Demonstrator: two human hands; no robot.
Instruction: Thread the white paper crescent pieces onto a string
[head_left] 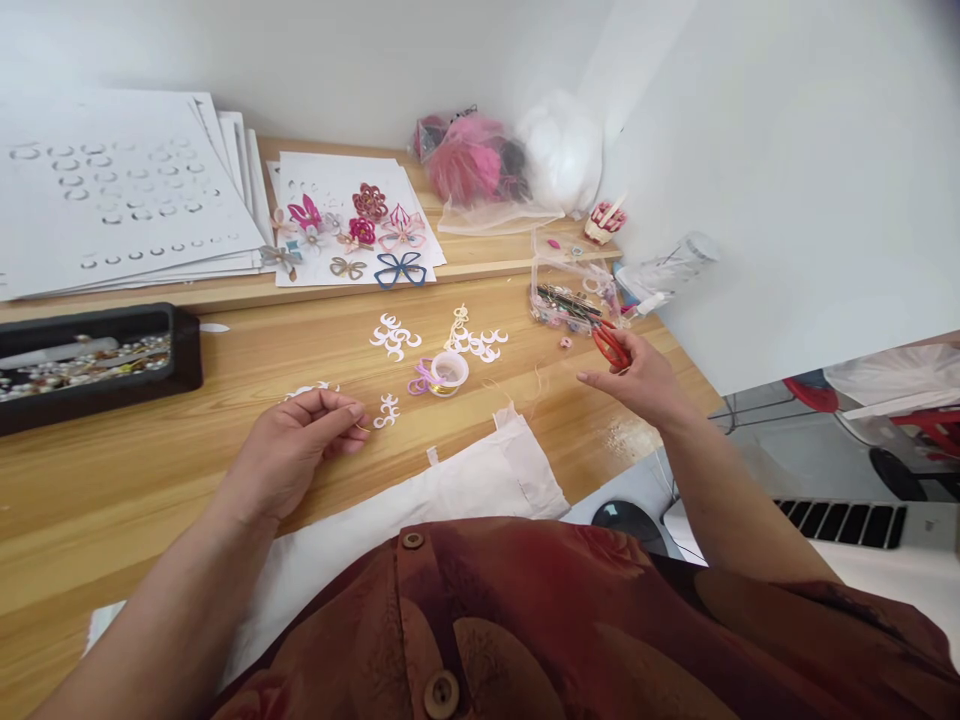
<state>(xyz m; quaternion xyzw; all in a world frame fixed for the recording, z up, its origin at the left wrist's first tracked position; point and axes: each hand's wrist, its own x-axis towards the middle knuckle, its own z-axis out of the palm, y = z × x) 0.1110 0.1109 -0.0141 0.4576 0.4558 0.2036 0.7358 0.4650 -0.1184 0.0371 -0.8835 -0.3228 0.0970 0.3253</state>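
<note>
My left hand (304, 445) is over the table, thumb and fingers pinched together, with a short bit of thin gold wire (365, 429) poking out. Beside its fingertips lies a small group of white crescent pieces (387, 411). My right hand (641, 375) has its fingers round a red-handled hand tool (611, 347), thumb stretched out to the left. The tool's far end is at a clear plastic box (536, 290) of small tools and parts; whether it is scissors or pliers I cannot tell. Between the hands stands a white spool (450, 370) with gold wire and a purple loop.
More white crescents (395, 337) lie behind the spool. A black tray (187, 350) of beads sits at left. On the raised back shelf are paper stacks (135, 190), ribbon-like flower and butterfly ornaments (400, 268) and pink-filled bags (480, 165). White cloth (450, 490) covers the front edge.
</note>
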